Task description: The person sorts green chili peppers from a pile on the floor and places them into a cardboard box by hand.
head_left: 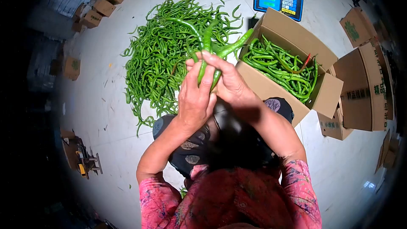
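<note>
Grip: left hand (196,97) and right hand (231,77) jointly pinching green peppers (207,41), exact contact partly hidden, pressure best light against snapping; pepper heap (159,61) at their ten o'clock, pepper carton (265,86) at three.

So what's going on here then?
Someone is holding a few long green peppers between their left hand and right hand. A big loose pile of peppers lies on the floor ahead. An open cardboard box to the right holds more, mostly green, with some red showing.
</note>
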Demonstrator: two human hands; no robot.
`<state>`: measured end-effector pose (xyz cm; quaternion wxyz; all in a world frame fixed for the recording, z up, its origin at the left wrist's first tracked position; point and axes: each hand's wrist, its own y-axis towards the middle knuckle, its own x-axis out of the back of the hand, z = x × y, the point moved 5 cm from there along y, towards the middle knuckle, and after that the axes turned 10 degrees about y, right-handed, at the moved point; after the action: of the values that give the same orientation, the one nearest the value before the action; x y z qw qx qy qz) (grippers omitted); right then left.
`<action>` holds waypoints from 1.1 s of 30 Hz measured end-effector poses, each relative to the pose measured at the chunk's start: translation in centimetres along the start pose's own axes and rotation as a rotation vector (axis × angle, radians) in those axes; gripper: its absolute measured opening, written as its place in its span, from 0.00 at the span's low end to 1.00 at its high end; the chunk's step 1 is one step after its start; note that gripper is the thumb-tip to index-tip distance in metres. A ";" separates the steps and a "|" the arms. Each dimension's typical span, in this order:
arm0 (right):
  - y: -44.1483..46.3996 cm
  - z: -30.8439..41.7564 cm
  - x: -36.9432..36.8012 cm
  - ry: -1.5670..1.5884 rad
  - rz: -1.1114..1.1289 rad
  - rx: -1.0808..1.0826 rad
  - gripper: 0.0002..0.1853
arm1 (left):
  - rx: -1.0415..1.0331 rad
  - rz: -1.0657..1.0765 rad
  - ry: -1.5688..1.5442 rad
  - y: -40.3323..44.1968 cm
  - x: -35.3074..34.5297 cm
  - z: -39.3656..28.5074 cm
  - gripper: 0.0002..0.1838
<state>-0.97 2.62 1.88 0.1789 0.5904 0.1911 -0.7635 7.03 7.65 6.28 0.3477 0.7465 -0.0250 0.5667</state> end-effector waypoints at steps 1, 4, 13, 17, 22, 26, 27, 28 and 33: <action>0.4 0.5 0.5 -0.002 -0.029 0.005 0.16 | 0.007 0.013 -0.081 0.0 0.3 -0.3 0.37; 0.8 1.5 1.5 -0.012 -0.043 0.033 0.15 | 0.047 0.012 -0.299 -0.2 0.7 -0.9 0.34; -0.1 3.1 2.2 -0.149 -0.011 0.110 0.17 | 0.192 -0.084 -0.402 -0.4 2.6 0.3 0.23; -0.4 4.1 2.8 -0.086 -0.024 0.074 0.19 | 0.402 -0.091 -0.560 -0.6 2.3 3.1 0.18; -0.7 3.6 2.9 -0.119 -0.043 0.135 0.17 | 0.306 0.105 -0.456 -0.2 1.2 1.1 0.15; -0.8 3.2 3.5 -0.196 -0.066 0.143 0.16 | 0.295 0.061 -0.473 0.2 -0.7 1.6 0.11; -1.0 3.3 3.2 -0.240 -0.087 0.155 0.15 | 0.314 0.045 -0.498 0.2 -0.8 1.9 0.08; -1.5 3.3 2.7 -0.240 -0.141 0.170 0.16 | 0.404 0.092 -0.549 -0.1 -1.5 2.7 0.06; -2.6 3.1 3.7 -0.340 -0.188 0.016 0.13 | 0.550 0.025 -0.826 1.5 0.5 4.6 0.06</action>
<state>-5.76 3.10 -0.78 0.1318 0.4339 0.2066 -0.8670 10.36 4.21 6.86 0.0922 0.9725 -0.0194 0.2132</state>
